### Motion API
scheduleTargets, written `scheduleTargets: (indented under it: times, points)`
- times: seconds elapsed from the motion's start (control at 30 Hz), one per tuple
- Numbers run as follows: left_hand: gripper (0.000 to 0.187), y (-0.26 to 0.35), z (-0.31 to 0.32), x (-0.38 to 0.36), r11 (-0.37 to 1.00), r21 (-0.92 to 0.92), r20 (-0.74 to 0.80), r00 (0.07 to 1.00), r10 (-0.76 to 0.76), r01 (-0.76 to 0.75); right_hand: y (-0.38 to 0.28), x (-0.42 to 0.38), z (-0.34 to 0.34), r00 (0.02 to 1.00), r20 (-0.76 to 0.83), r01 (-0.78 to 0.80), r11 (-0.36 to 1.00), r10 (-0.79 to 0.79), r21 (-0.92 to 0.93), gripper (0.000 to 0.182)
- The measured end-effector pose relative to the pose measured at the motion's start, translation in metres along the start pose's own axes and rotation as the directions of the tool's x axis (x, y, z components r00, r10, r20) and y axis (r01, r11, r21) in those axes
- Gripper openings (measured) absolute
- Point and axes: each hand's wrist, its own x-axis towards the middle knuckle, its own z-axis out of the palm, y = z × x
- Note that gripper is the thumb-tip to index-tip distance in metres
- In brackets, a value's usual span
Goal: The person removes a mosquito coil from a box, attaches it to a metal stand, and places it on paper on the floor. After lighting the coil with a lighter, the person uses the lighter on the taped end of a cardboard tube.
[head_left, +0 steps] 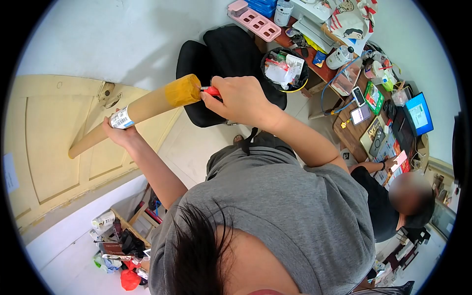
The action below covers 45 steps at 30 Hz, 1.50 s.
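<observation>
Fingers (pixel 222 98) pinching red tool (pixel 212 91) at tube (pixel 142 110) end, left hand (pixel 115 129) beneath

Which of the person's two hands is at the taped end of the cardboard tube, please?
The right hand, holding a red tool against the tube's yellow-taped end. The left hand grips lower down, beside the white label.
</observation>
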Motion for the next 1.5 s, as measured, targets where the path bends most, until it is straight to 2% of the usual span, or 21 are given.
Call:
scheduleTargets:
  times: [0.27, 0.37, 0.47, 0.6, 0.7, 0.73, 0.83, 0.87, 1.5]
  points:
    - [0.027, 0.000, -0.003, 0.001, 1.000, 0.002, 0.017, 1.000, 0.005, -0.005, 0.000, -0.004, -0.003, 1.000, -0.006, -0.005, 1.000, 0.005, 0.000, 0.036]
    - [0.028, 0.000, -0.003, 0.001, 1.000, 0.004, 0.027, 1.000, -0.002, 0.002, 0.004, -0.006, -0.003, 0.999, 0.037, -0.035, 0.999, 0.034, 0.024, 0.036]
    - [0.029, -0.001, -0.005, 0.005, 1.000, 0.005, 0.034, 0.999, -0.004, 0.003, 0.009, -0.010, -0.013, 0.998, 0.027, -0.056, 0.997, 0.054, 0.056, 0.046]
    - [0.030, -0.002, -0.004, 0.006, 1.000, -0.002, 0.015, 1.000, -0.014, 0.014, 0.035, -0.014, -0.009, 0.972, -0.060, -0.208, 0.948, 0.228, 0.240, 0.045]
    - [0.030, -0.002, -0.005, 0.007, 1.000, 0.001, 0.029, 0.999, -0.024, 0.024, 0.030, -0.016, -0.010, 0.963, -0.049, -0.248, 0.944, 0.265, 0.218, 0.043]
    - [0.030, -0.002, -0.006, 0.006, 1.000, 0.003, 0.028, 0.999, -0.029, 0.029, 0.025, -0.017, -0.008, 0.971, -0.113, -0.185, 0.963, 0.209, 0.195, 0.042]
    - [0.030, -0.004, -0.008, 0.007, 0.999, -0.001, 0.027, 0.999, -0.039, 0.039, 0.008, -0.014, -0.008, 0.988, -0.078, -0.122, 0.983, 0.133, 0.135, 0.042]
    - [0.030, -0.004, -0.008, 0.006, 0.999, -0.006, 0.027, 0.999, -0.040, 0.040, 0.007, -0.013, -0.002, 0.985, -0.150, -0.069, 0.988, 0.090, 0.141, 0.038]
    - [0.028, -0.004, -0.002, -0.002, 1.000, 0.026, -0.002, 1.000, -0.018, 0.018, 0.010, -0.012, 0.008, 0.992, -0.122, -0.013, 0.999, 0.018, 0.043, 0.032]
